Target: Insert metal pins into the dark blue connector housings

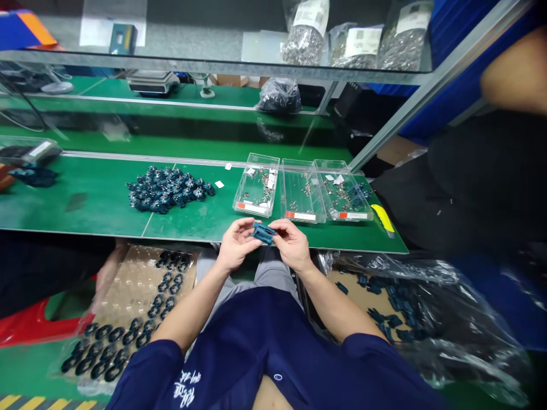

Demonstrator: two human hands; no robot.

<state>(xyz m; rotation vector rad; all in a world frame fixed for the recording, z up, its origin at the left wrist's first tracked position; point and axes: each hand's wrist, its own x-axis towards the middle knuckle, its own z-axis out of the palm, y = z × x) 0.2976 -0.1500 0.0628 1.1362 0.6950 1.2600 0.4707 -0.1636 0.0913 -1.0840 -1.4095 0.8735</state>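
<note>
Between my two hands, just over the front edge of the green table [192,225], is a dark teal plastic part [264,233]. My left hand [236,244] pinches its left end with thumb and fingers. The right end is gripped by my right hand [293,244]. Beyond my hands stand clear trays with small metal pieces: a left tray [256,185], a middle tray [302,191] and a right tray [343,191]. A pile of teal parts with metal bits [164,189] lies to the left on the table.
A yellow cutter [382,219] lies right of the trays. Below the table are a box with black rings [132,290] at left and a plastic-lined box of teal parts [393,307] at right. A metal shelf [213,61] crosses above. People are at both sides.
</note>
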